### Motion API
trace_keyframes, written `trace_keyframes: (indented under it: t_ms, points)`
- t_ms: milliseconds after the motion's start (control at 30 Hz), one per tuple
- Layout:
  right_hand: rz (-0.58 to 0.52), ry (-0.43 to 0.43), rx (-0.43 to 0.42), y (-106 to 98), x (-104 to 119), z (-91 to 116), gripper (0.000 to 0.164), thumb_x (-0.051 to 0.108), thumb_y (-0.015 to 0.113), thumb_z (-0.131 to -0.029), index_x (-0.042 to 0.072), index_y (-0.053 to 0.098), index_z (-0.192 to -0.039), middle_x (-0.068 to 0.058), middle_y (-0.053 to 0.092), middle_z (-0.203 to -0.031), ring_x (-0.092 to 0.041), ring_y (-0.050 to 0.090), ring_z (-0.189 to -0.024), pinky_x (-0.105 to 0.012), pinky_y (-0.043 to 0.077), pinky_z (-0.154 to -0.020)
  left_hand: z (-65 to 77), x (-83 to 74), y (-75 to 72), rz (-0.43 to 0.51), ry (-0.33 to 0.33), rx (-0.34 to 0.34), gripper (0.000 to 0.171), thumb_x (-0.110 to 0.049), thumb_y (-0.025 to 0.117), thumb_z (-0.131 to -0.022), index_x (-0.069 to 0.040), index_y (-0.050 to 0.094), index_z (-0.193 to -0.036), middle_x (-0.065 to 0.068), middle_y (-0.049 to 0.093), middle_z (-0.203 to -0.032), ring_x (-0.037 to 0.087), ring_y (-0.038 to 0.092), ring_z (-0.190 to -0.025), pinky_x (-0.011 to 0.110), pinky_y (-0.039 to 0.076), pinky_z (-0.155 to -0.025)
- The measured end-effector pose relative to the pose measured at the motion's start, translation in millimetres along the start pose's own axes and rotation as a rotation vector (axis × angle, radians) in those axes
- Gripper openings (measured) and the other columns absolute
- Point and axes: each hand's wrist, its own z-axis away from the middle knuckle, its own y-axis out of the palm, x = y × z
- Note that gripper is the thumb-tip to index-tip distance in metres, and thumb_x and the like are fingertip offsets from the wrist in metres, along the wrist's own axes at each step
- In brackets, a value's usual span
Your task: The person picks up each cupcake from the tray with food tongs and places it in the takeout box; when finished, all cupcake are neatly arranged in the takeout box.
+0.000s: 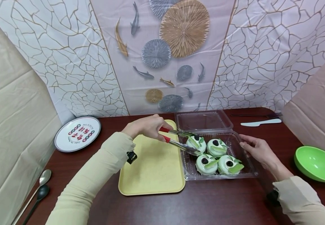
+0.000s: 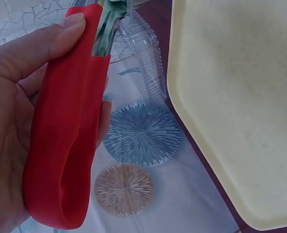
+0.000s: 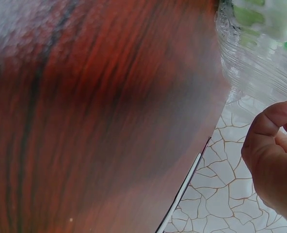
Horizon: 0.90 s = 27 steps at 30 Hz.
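My left hand (image 1: 149, 126) grips a pair of red-handled metal tongs (image 2: 68, 116), reaching over a yellow tray (image 1: 154, 170). The tongs' tips lie on either side of the back-left cream-topped cake (image 1: 196, 143); whether they squeeze it I cannot tell. This cake and several similar ones, topped with a dark berry and green slices, sit in a clear plastic box (image 1: 191, 173). At the box's right side, my right hand (image 1: 261, 151) pinches the rim between thumb and fingers. In the right wrist view, part of that hand is cut off by the frame's edge.
The box's hinged lid (image 1: 203, 121) lies open behind it. A white plate (image 1: 78, 134) stands at the back left, two long spoons (image 1: 42, 190) at the front left. A white knife (image 1: 261, 122), a dark fork (image 1: 272, 115) and a green bowl (image 1: 318, 164) are on the right.
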Motion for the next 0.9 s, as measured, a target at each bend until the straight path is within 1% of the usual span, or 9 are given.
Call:
trace_keyframes:
  t_ms: [67, 200, 367, 467, 533, 633, 700, 767, 900]
  points:
    - [0.003, -0.003, 0.0, 0, 0, 0, 0.051, 0.014, 0.045, -0.103, -0.011, 0.033, -0.146, 0.007, 0.055, -0.077, -0.006, 0.049, -0.061, -0.024, 0.046, -0.057, 0.4, -0.6, -1.5, -0.009, -0.001, 0.0, 0.053, -0.025, 0.076, -0.083, -0.015, 0.063, -0.133, -0.011, 0.035, -0.05, 0.006, 0.024, -0.05, 0.02, 0.028, -0.052]
    - [0.007, -0.008, -0.003, 0, 0, 0, 0.051, 0.014, 0.046, -0.103, -0.012, 0.033, -0.146, 0.007, 0.055, -0.077, -0.006, 0.049, -0.06, -0.024, 0.046, -0.057, 0.7, -2.0, -3.9, -0.022, 0.005, -0.008, 0.052, -0.025, 0.076, -0.082, -0.015, 0.064, -0.132, -0.011, 0.035, -0.049, 0.006, 0.025, -0.051, 0.021, 0.028, -0.052]
    - [0.025, 0.01, 0.0, 0, 1, 0, 0.052, 0.015, 0.046, -0.104, -0.011, 0.032, -0.147, 0.004, 0.053, -0.076, -0.007, 0.049, -0.061, -0.025, 0.046, -0.057, -1.1, -3.4, -4.2, -0.019, 0.012, 0.01, 0.052, -0.023, 0.076, -0.082, -0.016, 0.064, -0.132, -0.011, 0.034, -0.053, 0.006, 0.025, -0.052, 0.021, 0.028, -0.053]
    - [0.026, 0.018, 0.006, 0, 1, 0, 0.052, 0.016, 0.046, -0.104, -0.01, 0.032, -0.147, 0.003, 0.053, -0.077, -0.008, 0.049, -0.061, -0.025, 0.045, -0.058, -2.9, -2.9, -3.6, -0.02, 0.008, 0.017, 0.052, -0.023, 0.075, -0.082, -0.017, 0.063, -0.132, -0.01, 0.04, -0.057, 0.007, 0.026, -0.054, 0.021, 0.029, -0.054]
    - [0.022, 0.017, 0.005, 0, 1, 0, 0.052, 0.015, 0.046, -0.103, -0.011, 0.032, -0.147, 0.003, 0.053, -0.077, -0.008, 0.049, -0.061, -0.025, 0.046, -0.058, -3.9, -2.5, -3.3, -0.024, 0.011, 0.017, 0.052, -0.023, 0.076, -0.082, -0.017, 0.064, -0.132, -0.007, 0.049, -0.06, 0.007, 0.028, -0.055, 0.021, 0.03, -0.056]
    - [0.014, 0.007, 0.001, 0, 1, 1, 0.051, 0.013, 0.046, -0.103, -0.011, 0.033, -0.146, 0.004, 0.053, -0.076, -0.007, 0.048, -0.06, -0.025, 0.046, -0.058, -4.9, -1.6, -3.5, -0.027, 0.01, 0.023, 0.052, -0.024, 0.076, -0.082, -0.018, 0.064, -0.131, -0.002, 0.068, -0.078, 0.007, 0.032, -0.057, 0.021, 0.032, -0.057]
    - [0.01, 0.003, 0.0, 0, 2, 1, 0.051, 0.013, 0.046, -0.103, -0.012, 0.034, -0.146, 0.005, 0.053, -0.075, -0.006, 0.048, -0.06, -0.024, 0.046, -0.058, -5.3, -1.1, -4.4, -0.022, 0.007, 0.036, 0.051, -0.023, 0.076, -0.082, -0.017, 0.064, -0.131, 0.002, 0.073, -0.091, 0.007, 0.034, -0.057, 0.021, 0.033, -0.058]
    - [0.006, 0.002, 0.001, 1, 2, 1, 0.051, 0.013, 0.046, -0.103, -0.012, 0.033, -0.146, 0.006, 0.052, -0.075, -0.006, 0.048, -0.06, -0.024, 0.046, -0.057, -5.6, -1.3, -6.4, -0.02, 0.008, 0.046, 0.051, -0.022, 0.075, -0.082, -0.016, 0.065, -0.131, 0.003, 0.074, -0.109, 0.007, 0.038, -0.06, 0.02, 0.036, -0.06]
    - [0.01, 0.002, -0.002, 2, 3, 0, 0.051, 0.013, 0.046, -0.103, -0.012, 0.033, -0.146, 0.004, 0.053, -0.077, -0.006, 0.048, -0.06, -0.025, 0.046, -0.057, -6.8, -2.6, -12.0, -0.038, 0.028, 0.064, 0.049, -0.022, 0.074, -0.082, -0.013, 0.065, -0.13, 0.003, 0.07, -0.123, 0.008, 0.048, -0.074, 0.022, 0.04, -0.069]
